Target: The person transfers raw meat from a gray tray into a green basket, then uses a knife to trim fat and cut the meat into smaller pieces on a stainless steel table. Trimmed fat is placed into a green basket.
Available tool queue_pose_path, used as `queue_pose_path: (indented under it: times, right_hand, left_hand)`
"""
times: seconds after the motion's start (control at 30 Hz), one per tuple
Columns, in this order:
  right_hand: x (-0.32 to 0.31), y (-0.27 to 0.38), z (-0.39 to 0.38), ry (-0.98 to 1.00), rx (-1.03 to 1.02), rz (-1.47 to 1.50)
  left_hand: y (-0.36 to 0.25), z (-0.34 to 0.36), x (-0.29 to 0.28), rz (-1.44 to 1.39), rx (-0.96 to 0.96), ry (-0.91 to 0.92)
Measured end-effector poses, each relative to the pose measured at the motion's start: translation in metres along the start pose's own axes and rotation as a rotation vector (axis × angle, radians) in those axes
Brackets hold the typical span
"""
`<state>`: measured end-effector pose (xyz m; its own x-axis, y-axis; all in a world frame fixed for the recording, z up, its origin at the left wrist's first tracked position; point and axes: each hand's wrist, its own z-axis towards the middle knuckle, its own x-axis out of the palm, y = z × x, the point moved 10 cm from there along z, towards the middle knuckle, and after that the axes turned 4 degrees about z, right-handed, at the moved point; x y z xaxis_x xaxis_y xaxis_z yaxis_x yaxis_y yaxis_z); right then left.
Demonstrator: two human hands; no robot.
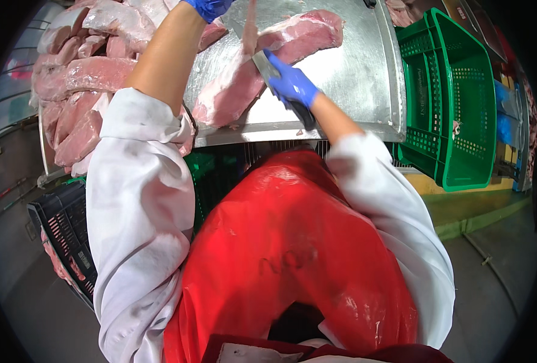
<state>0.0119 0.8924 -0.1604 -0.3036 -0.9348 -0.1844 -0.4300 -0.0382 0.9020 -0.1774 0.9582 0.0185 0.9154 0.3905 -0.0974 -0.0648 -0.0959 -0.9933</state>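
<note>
A long piece of pink meat point(305, 39) with a pale fat layer lies diagonally across the metal work table point(347, 85). My right hand point(294, 85), in a blue glove, is closed around a knife point(263, 65) with a black handle; the blade lies across the middle of the meat. From there a thin strip of trimmed meat point(250, 30) rises to the upper edge of the picture. My left hand point(209, 7), also gloved in blue, reaches past the meat's far left side and is cut off at that edge, its fingers out of sight.
Many cut pieces of meat point(99, 72) are piled at the left. To the right of the table stands a green perforated crate point(444, 109). A black crate point(66, 230) with meat sits low at the left. Below the table's front edge shows another green crate point(202, 181).
</note>
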Motion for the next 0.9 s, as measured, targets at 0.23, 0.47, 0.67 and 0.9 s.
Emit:
queue_pose_path:
  times: [0.23,0.47,0.67,0.9]
  right_hand:
    - [0.042,-0.031,-0.067,0.126,-0.053,0.101]
    - [0.052,0.021,0.012,0.101,0.026,-0.024]
    - [0.071,0.003,-0.044,0.166,-0.089,-0.102]
    - [0.094,-0.004,-0.050,0.248,-0.180,-0.164]
  left_hand:
    - [-0.030,-0.023,-0.058,-0.146,0.010,-0.042]
    - [-0.050,-0.042,-0.057,-0.310,0.054,-0.016]
    - [-0.086,-0.087,-0.084,-0.347,0.103,-0.064]
    - [-0.123,-0.130,-0.151,-0.370,0.239,-0.215]
